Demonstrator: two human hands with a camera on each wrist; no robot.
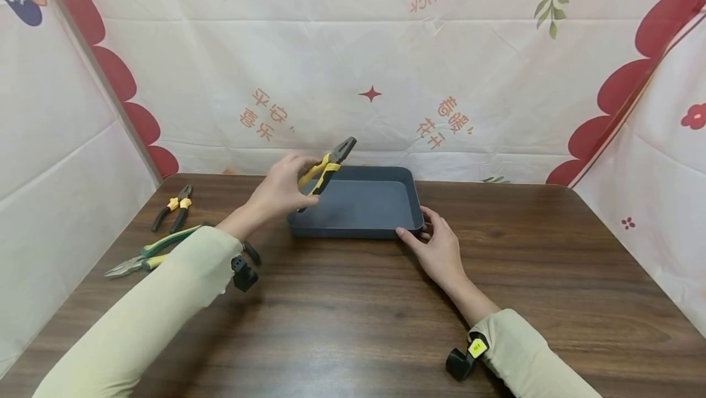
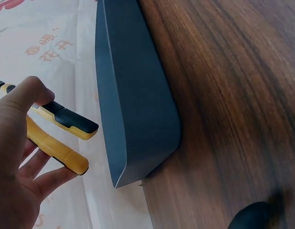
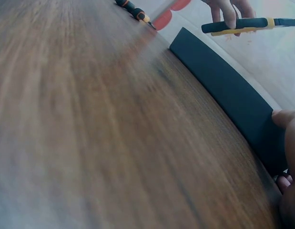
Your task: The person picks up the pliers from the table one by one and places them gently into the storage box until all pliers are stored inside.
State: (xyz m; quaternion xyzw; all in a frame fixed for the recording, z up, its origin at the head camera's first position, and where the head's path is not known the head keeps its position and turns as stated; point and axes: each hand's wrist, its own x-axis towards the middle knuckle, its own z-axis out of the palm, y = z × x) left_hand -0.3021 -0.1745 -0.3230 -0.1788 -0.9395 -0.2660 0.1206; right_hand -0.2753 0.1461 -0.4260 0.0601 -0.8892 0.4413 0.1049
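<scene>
My left hand (image 1: 282,186) holds a pair of combination pliers (image 1: 331,168) by the yellow and black handles, jaws pointing up and to the right. In the left wrist view the pliers' handles (image 2: 66,143) stand spread apart between thumb and fingers. The pliers are raised over the left part of a dark grey rectangular tray (image 1: 369,202); no contents show inside it. At the tray's front right corner my right hand (image 1: 441,251) grips the edge, thumb on the front wall (image 3: 233,90) and fingers around the side.
On the table (image 1: 353,324) to the left lie small pliers (image 1: 178,206) with black and yellow handles. Nearer stand-out pliers with green and yellow handles (image 1: 160,248) are partly hidden behind my left sleeve. A printed white cloth (image 1: 342,67) hangs behind the table.
</scene>
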